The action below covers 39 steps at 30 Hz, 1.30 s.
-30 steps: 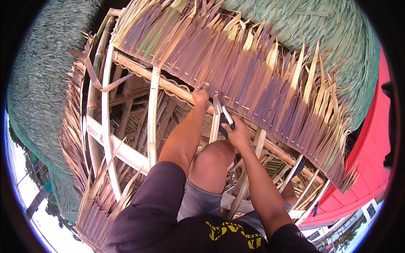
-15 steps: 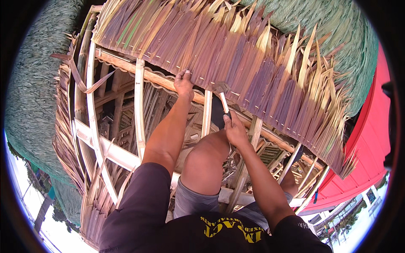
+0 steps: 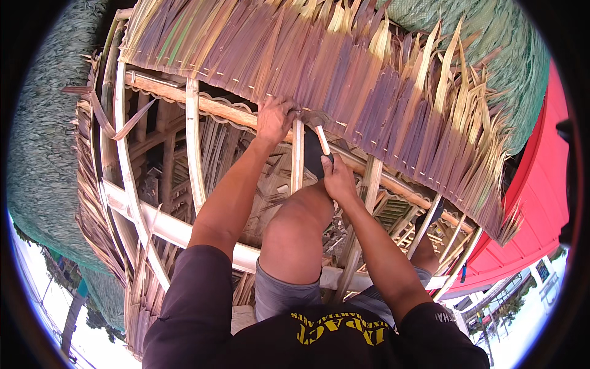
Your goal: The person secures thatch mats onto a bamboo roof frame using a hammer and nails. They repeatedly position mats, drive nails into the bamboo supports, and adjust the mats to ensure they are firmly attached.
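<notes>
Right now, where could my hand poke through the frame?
Perhaps between the two wide slats at left, bordered by the orange pole above and white beam below, though a curled leaf pokes in. It's crowded around the middle slat: left hand, right hand, hammer, knee.

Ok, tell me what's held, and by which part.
The right hand holds the pale-shafted, metal-headed hammer by its black grip. The left hand is at the lower edge of the brown leaf thatch; any hold cannot be told.
</notes>
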Available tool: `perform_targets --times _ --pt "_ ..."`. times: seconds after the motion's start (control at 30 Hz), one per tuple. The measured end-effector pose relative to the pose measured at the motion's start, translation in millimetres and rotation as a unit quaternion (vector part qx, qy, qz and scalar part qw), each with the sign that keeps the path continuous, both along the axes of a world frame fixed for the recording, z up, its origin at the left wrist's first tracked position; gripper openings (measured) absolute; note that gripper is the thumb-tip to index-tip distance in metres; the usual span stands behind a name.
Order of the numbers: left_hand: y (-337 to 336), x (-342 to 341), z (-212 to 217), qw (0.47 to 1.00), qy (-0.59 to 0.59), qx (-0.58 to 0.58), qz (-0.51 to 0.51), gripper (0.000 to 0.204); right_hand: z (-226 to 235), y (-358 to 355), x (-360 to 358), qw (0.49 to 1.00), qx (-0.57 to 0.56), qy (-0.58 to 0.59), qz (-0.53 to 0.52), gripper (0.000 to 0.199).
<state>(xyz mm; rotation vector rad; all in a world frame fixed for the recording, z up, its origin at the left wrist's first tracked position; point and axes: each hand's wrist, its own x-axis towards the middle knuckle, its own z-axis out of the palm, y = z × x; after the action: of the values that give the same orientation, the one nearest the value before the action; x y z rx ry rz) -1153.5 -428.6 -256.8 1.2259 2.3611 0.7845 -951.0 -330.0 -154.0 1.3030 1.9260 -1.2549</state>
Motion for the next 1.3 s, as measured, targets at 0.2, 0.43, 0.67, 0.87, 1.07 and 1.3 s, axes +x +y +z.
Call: perform_targets --times 0.2,0.43,0.67,0.87,1.07,1.3 --pt "-1.4 4.6 -21.9 0.999 -0.024 -0.041 0.021 0.016 31.9 4.1 -3.6 0.980 0.073 0.180 -0.031 0.034" --pt "-4.9 6.7 -23.8 0.999 -0.010 -0.026 0.022 0.012 0.5 7.3 -20.7 0.996 0.054 0.029 0.069 0.032" --pt "-7.7 4.8 -34.0 0.874 -0.130 -0.013 0.468 0.038 -17.8 -2.4 -0.9 0.994 0.074 0.006 0.086 0.030" --pt "-1.2 -13.5 -55.1 0.586 -0.637 0.149 0.478 0.043 -7.6 6.5 -8.5 0.997 0.043 -0.005 0.059 0.030" --pt "-4.7 0.3 -65.3 0.566 -0.628 0.169 0.507 0.040 34.6 17.7 1.2 0.968 0.093 0.235 -0.006 0.030" --pt "-2.9 -3.9 -59.6 0.587 -0.623 0.141 0.497 0.040 28.1 31.9 -41.6 0.985 0.103 0.132 0.041 0.029"
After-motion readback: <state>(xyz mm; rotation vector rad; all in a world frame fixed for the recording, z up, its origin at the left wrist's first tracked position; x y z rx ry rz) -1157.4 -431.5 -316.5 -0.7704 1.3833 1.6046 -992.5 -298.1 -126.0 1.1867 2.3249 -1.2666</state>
